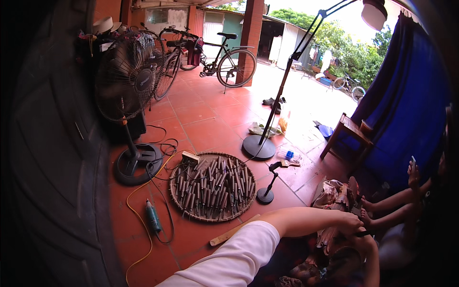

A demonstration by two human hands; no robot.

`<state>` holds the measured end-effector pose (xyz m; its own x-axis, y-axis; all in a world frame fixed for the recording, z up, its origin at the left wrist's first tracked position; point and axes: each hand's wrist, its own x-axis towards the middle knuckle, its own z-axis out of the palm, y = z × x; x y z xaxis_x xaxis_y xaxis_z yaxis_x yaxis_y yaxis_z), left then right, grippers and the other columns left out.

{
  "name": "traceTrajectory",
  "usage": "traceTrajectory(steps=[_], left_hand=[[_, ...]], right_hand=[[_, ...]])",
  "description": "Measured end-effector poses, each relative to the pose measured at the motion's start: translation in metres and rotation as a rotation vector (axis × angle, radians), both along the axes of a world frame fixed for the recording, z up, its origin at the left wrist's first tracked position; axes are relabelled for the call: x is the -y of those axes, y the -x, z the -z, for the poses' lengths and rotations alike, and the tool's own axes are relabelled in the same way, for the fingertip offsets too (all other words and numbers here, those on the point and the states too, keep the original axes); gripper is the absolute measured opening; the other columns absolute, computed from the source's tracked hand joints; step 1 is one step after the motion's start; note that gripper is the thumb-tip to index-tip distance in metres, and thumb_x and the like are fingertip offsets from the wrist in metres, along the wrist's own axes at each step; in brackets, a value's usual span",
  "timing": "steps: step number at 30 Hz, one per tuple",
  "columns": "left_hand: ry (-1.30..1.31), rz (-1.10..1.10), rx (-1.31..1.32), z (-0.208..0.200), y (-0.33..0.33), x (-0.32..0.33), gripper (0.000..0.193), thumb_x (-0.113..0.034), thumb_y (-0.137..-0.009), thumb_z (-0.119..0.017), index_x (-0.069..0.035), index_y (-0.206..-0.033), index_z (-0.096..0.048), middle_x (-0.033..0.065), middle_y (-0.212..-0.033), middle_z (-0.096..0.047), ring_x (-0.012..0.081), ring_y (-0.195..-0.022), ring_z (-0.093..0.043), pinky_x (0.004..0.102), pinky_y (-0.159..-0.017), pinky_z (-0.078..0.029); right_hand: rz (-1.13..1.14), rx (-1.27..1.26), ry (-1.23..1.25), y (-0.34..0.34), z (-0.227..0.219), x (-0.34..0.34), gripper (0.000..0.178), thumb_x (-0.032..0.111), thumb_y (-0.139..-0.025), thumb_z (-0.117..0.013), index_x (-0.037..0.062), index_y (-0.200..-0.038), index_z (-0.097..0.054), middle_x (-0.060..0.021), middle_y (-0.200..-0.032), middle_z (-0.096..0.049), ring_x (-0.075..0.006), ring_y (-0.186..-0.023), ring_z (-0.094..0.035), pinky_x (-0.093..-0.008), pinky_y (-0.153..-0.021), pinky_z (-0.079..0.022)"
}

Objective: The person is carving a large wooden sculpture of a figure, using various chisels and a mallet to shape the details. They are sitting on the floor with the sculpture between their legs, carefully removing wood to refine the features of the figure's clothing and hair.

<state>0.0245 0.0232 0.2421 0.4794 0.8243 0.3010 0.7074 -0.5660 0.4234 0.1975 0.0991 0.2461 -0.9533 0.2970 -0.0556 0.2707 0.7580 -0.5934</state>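
Note:
My left hand point(350, 221), at the end of an arm in a white sleeve, is closed at the lower right. Just below it, my right hand point(366, 244) is closed too, its forearm rising from the lower edge. A thin dark object point(365, 233) shows between the two hands; its kind is too dim to tell. Beneath and around them lie crumpled brownish cloths point(327, 239). To the left of my arm, a round woven tray point(173, 203) holds many slim tools with brown handles point(210, 184), lying side by side.
A teal power tool point(153, 217) and cords lie left of the tray, near a standing fan point(138, 79). A wooden strip point(232, 232), small stand point(266, 193) and tall lamp base point(258, 147) are nearby. Another person's feet point(366, 210) and hand point(412, 174) are at right.

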Motion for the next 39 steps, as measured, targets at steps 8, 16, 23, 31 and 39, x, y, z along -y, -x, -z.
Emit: traceTrajectory(steps=[8,16,23,31,39], left_hand=[[0.043,0.005,0.003,-0.001,-0.002,-0.002,0.044,-0.025,-0.07,-0.069,-0.001,-0.105,-0.057,0.0209,-0.099,-0.065,0.0371,-0.097,-0.062,0.0443,-0.087,-0.047],[0.005,-0.007,-0.02,0.013,0.0,-0.013,0.042,-0.029,-0.073,-0.067,-0.002,-0.104,-0.057,0.0195,-0.097,-0.065,0.0367,-0.097,-0.062,0.0441,-0.085,-0.048],[0.032,-0.012,-0.001,0.011,0.001,-0.012,0.043,-0.029,-0.073,-0.068,-0.002,-0.104,-0.057,0.0194,-0.096,-0.065,0.0376,-0.095,-0.062,0.0446,-0.084,-0.048],[-0.017,0.023,-0.059,0.007,0.003,-0.006,0.035,-0.029,-0.08,-0.06,0.0,-0.099,-0.054,0.0216,-0.094,-0.064,0.0407,-0.092,-0.061,0.0478,-0.08,-0.048],[0.121,-0.084,0.031,0.004,0.001,-0.004,0.043,-0.023,-0.071,-0.069,-0.002,-0.107,-0.057,0.0212,-0.095,-0.065,0.0388,-0.094,-0.062,0.0464,-0.084,-0.048]], right_hand=[[-0.228,-0.053,-0.22,-0.006,0.012,-0.017,0.022,0.009,-0.074,-0.063,0.0005,-0.094,-0.067,-0.0092,-0.086,-0.068,-0.0164,-0.082,-0.063,-0.0337,-0.075,-0.051],[0.087,0.018,0.078,0.002,-0.004,0.009,0.019,0.009,-0.073,-0.063,0.0005,-0.09,-0.069,-0.0089,-0.083,-0.068,-0.0165,-0.079,-0.064,-0.0331,-0.072,-0.051],[0.172,0.016,0.172,0.005,-0.005,0.013,0.021,0.009,-0.072,-0.064,0.0,-0.091,-0.068,-0.0085,-0.082,-0.068,-0.0156,-0.078,-0.063,-0.0328,-0.071,-0.051],[0.097,0.025,0.103,0.003,-0.002,0.005,0.021,0.008,-0.073,-0.063,-0.0003,-0.092,-0.068,-0.0101,-0.081,-0.068,-0.0175,-0.078,-0.064,-0.0335,-0.072,-0.051],[0.106,-0.014,0.134,0.005,0.001,0.006,0.019,0.008,-0.073,-0.062,0.0007,-0.09,-0.068,-0.0099,-0.082,-0.068,-0.0195,-0.079,-0.065,-0.034,-0.073,-0.051]])
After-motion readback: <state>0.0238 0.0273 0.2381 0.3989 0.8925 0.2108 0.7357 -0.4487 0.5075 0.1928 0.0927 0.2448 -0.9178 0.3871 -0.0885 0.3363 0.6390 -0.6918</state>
